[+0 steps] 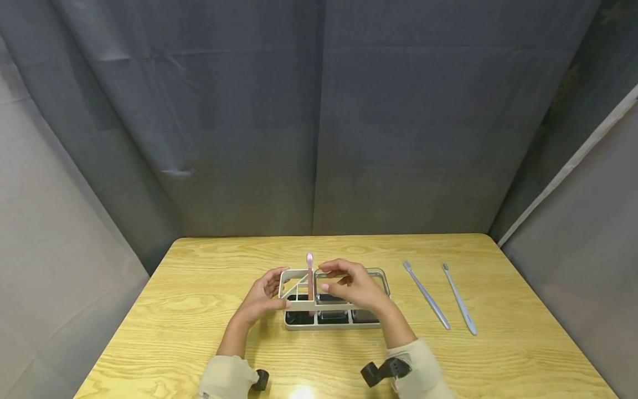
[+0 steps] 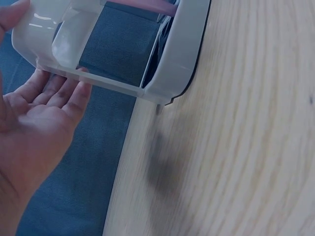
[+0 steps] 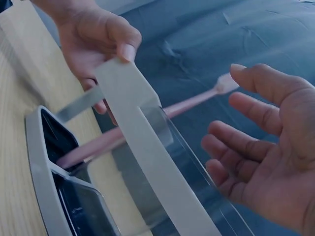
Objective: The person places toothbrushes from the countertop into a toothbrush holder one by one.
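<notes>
A white toothbrush holder (image 1: pixel 305 306) with a two-level frame and dark-bottomed compartments stands near the middle of the table. One pink toothbrush (image 1: pixel 310 277) is upright in its left part, bristle head at the top and handle end down in a lower compartment. My left hand (image 1: pixel 261 296) grips the holder's left end, thumb at the front bar and fingers round the back. Beside the brush, over the holder's right part, is my right hand (image 1: pixel 361 285), fingers loosely bent and holding nothing. In the right wrist view a gap shows between these fingertips and the brush head (image 3: pixel 228 83).
To the right of the holder lie a purplish toothbrush (image 1: pixel 427 295) and a light blue toothbrush (image 1: pixel 459 301), both slanted with heads toward the back. The wooden table (image 1: pixel 199 310) ends at dark grey curtains (image 1: pixel 239 166), with paler cloth at both sides.
</notes>
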Motion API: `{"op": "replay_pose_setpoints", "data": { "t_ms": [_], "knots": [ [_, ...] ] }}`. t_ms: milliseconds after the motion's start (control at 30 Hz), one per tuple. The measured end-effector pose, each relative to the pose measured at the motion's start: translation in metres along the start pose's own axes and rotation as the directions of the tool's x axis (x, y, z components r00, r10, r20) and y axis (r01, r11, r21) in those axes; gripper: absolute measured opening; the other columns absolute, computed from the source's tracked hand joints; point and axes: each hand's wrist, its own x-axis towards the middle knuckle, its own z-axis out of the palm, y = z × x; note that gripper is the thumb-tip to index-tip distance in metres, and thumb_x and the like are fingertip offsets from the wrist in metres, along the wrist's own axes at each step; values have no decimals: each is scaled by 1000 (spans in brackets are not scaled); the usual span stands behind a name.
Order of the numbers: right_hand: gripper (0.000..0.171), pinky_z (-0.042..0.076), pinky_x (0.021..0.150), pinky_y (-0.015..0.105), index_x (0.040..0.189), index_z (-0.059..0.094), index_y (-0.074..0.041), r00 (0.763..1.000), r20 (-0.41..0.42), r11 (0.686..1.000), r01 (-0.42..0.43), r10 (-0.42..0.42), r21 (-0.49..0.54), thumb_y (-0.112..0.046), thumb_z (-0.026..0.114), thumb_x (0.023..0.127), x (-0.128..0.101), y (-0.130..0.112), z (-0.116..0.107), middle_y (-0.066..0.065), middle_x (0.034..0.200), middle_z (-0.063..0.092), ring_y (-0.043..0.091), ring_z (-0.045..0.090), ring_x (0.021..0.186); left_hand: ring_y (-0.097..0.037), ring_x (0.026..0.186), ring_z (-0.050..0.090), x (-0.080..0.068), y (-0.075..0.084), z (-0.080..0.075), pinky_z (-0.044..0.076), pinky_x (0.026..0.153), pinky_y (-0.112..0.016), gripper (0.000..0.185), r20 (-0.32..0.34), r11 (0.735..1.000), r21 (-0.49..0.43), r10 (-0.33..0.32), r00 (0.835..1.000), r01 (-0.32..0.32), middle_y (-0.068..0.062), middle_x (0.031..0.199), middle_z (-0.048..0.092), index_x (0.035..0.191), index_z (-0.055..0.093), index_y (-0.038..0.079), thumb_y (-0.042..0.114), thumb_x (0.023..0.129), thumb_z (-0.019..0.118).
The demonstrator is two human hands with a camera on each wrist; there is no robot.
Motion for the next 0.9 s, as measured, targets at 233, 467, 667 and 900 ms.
{"op": "replay_pose_setpoints", "data": {
  "t_ms": [233, 467, 667, 900],
  "knots": [
    [38, 49, 80, 49, 120, 54, 9, 996, 62, 997, 58, -61, 52, 5, 64, 83, -5, 7, -14, 21, 118, 56, 43, 53, 104, -33, 127, 38, 0, -1, 0, 23, 108, -39, 77, -3, 1000, -4, 1, 1000, -1, -21, 131, 45, 138, 37, -1, -6, 69, 71],
    [46, 52, 79, 42, 129, 50, 3, 993, 89, 986, 59, -73, 154, 7, 62, 84, -9, 34, -27, 19, 126, 51, 43, 50, 110, -32, 126, 39, 0, 1, 0, 25, 108, -40, 77, -9, 1000, -1, 9, 1000, -9, -20, 130, 46, 137, 39, 1, -5, 67, 70],
    [48, 53, 79, 37, 130, 49, 2, 995, 72, 980, 58, -73, 189, 0, 65, 85, -14, 42, -36, 17, 128, 50, 47, 49, 110, -35, 125, 39, 0, 0, -1, 25, 107, -42, 77, -13, 1000, -13, 12, 1000, -12, -20, 128, 47, 136, 39, 1, -5, 66, 71],
    [51, 53, 79, 36, 131, 48, 2, 998, 28, 985, 45, -51, 168, -4, 66, 84, -19, 44, -46, 21, 131, 47, 48, 47, 111, -34, 125, 39, -1, 2, -1, 25, 108, -41, 77, -10, 1000, -5, 8, 1000, -8, -20, 129, 47, 137, 39, 1, -4, 67, 71]
  ]
}}
